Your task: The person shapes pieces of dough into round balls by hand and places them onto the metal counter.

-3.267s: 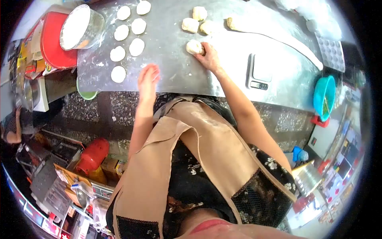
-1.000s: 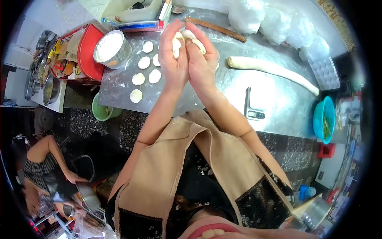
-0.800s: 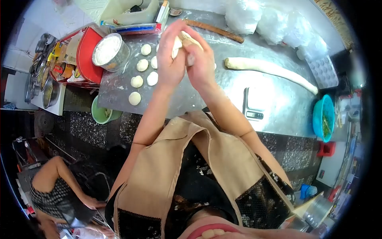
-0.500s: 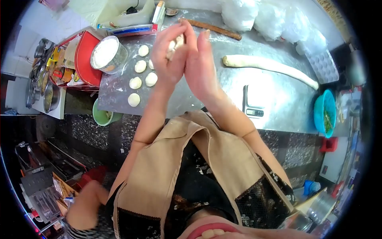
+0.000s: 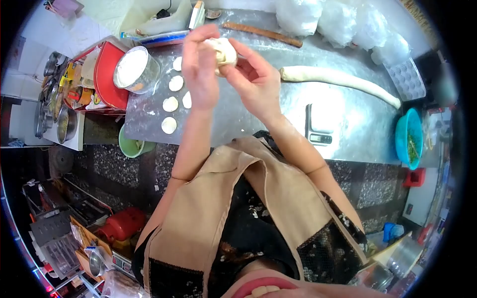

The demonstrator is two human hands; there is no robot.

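Head view: the right hand [image 5: 256, 82] pinches a folded dough piece [image 5: 227, 51] above the metal table [image 5: 234, 119], apparently steadying it; the blurred left hand [image 5: 200, 74] lies alongside, its grip untellable. Dough rounds [image 5: 170, 104] sit spaced, presumably against sticking.

Cream-white dough [image 5: 227, 50], turquoise basin [image 5: 400, 135], brown stick [image 5: 263, 34], tan apron [image 5: 184, 213], white-flowered black shirt [image 5: 243, 216]

a shiny, grey metal table [image 5: 293, 99] spans the upper centre, glare bright on its right half; a dark, pale-speckled hard floor [image 5: 114, 168] shows below; a flat white wall [image 5: 102, 22] stands upper left.
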